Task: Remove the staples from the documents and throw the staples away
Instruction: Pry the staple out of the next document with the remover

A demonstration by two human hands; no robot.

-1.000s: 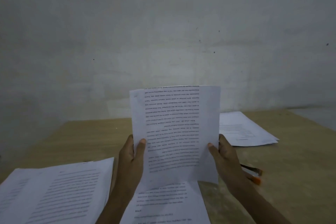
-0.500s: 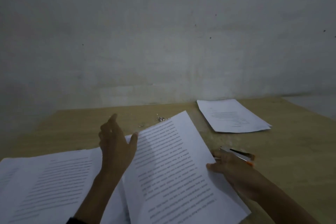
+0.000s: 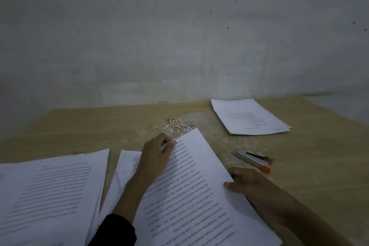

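While my left hand (image 3: 157, 154) pinches the document (image 3: 195, 185) at its far corner, right hand (image 3: 245, 183) gripping its right edge, thumb on top, document on the bench (image 3: 79, 126), loose staples (image 3: 177, 124) just beyond, stapler (image 3: 253, 161) near.

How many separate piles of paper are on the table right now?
4: the far-right pile, the near-left pile, the middle document pinched by the left hand and right hand, and a sheet partly hidden beneath it. More may lie underneath.
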